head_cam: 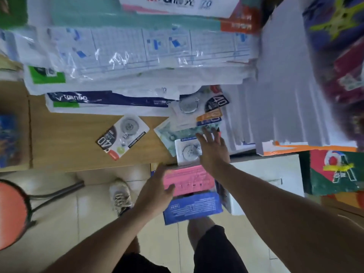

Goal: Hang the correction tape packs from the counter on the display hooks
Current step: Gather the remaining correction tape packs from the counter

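Several correction tape packs lie on the wooden counter point(74, 142). One pack point(123, 138) lies alone, tilted, near the middle. A pile of packs point(197, 111) sits to its right, and another pack point(187, 152) lies at the counter's front edge. My right hand point(213, 149) reaches over that front pack with straight, spread fingers, covering its right side. Below the counter edge, my left hand point(157, 191) hovers with relaxed fingers and holds nothing. No display hooks are in view.
Wrapped paper reams point(122, 62) are stacked at the back of the counter. White paper stacks point(285, 95) rise on the right. A pink and blue box point(193, 194) sits below the counter edge. A red stool point(11, 211) stands on the floor at left.
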`<action>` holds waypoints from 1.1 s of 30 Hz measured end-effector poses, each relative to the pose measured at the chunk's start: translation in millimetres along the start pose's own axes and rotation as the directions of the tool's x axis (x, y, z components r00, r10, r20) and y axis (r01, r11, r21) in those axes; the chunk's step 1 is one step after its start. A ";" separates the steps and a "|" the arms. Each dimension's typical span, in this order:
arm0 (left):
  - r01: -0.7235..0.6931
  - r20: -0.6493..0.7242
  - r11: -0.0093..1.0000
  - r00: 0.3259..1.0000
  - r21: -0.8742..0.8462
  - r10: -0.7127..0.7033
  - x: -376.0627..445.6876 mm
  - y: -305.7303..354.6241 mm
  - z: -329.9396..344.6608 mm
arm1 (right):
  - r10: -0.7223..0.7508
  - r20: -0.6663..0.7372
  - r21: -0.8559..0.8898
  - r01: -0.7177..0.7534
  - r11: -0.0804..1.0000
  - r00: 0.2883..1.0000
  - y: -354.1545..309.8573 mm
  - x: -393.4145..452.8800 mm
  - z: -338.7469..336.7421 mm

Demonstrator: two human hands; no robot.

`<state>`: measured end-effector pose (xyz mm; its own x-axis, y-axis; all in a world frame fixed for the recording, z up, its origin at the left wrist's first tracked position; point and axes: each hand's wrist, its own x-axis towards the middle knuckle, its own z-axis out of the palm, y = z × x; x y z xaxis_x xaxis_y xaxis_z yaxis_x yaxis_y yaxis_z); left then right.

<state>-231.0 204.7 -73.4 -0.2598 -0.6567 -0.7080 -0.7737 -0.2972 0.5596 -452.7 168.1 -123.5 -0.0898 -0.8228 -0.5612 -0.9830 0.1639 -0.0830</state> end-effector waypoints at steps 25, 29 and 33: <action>0.008 -0.198 0.972 0.979 -0.236 -0.056 39.3 -18.4 -82.6 | 0.433 0.626 0.752 -0.356 -0.554 0.649 -74.1 45.7 -93.6; 0.061 -0.243 0.944 0.959 -0.324 -0.145 19.8 -31.8 -84.5 | 0.438 0.662 0.735 -0.412 -0.539 0.608 -80.0 64.7 -99.9; 0.088 -0.261 0.918 0.944 -0.386 -0.200 12.7 -42.9 -78.9 | 0.524 0.591 0.805 -0.406 -0.432 0.613 -80.1 71.0 -96.3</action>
<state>-155.5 154.4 -72.4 0.0600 -0.7413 -0.6685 -0.5102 -0.5984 0.6178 -395.8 44.2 -77.5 -0.4757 -0.0971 -0.8742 0.5905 0.7014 -0.3992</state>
